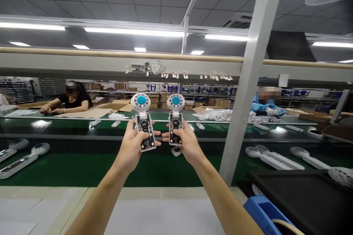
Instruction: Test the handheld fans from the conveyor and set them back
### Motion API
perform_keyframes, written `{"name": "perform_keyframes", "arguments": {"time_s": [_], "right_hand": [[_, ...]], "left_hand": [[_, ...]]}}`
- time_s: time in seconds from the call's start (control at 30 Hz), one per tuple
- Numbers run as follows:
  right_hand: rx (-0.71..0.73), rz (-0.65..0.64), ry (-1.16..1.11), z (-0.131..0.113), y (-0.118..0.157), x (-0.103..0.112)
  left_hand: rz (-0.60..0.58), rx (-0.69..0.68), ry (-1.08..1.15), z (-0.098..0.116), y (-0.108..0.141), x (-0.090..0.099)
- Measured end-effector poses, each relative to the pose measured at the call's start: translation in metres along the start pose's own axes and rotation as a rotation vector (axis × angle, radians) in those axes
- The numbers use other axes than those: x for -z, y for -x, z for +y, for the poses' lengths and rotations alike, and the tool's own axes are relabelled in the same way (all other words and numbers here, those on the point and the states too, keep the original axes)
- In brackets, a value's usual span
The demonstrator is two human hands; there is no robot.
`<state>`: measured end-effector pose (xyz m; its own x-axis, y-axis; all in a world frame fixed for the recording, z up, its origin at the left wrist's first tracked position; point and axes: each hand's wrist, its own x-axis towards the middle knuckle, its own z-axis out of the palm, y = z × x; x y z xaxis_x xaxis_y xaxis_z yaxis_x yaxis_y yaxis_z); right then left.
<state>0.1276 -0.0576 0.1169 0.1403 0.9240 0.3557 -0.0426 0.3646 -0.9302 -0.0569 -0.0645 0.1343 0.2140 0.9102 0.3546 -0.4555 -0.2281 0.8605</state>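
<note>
You've got one handheld fan unit in each hand, both raised side by side above the green conveyor belt (82, 169). Your left hand (134, 146) is wrapped around the left fan unit (143, 122), round head with the blue hub on top, open handle showing its circuit board. Your right hand (185, 140) is gripping the right fan unit (175, 117) the same way, upright. The two are near each other, not touching. More white fan bodies (19, 154) lie on the belt at far left, and a small clear part (176, 151) sits just below your right hand.
</note>
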Motion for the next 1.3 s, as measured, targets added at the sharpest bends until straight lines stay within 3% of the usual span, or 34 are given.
{"name": "perform_keyframes", "arguments": {"time_s": [0.13, 0.27, 0.47, 0.63, 1.07, 1.3], "right_hand": [[0.144, -0.140, -0.133, -0.033, 0.038, 0.009], [0.133, -0.169, -0.136, -0.049, 0.052, 0.014], [0.083, -0.260, -0.132, -0.046, 0.051, 0.014], [0.083, -0.236, -0.108, -0.042, 0.050, 0.010], [0.131, -0.178, -0.123, -0.042, 0.051, 0.003], [0.097, -0.250, -0.107, -0.048, 0.054, 0.006]], "left_hand": [[-0.111, -0.038, -0.048, 0.013, 0.012, -0.001], [-0.199, -0.044, -0.040, 0.020, 0.019, -0.002], [-0.292, -0.053, -0.029, 0.015, 0.021, -0.001], [-0.326, -0.054, -0.002, 0.013, 0.019, -0.002], [-0.327, -0.085, 0.036, 0.017, 0.020, -0.004], [-0.319, -0.031, 0.061, 0.021, 0.024, -0.006]]}}
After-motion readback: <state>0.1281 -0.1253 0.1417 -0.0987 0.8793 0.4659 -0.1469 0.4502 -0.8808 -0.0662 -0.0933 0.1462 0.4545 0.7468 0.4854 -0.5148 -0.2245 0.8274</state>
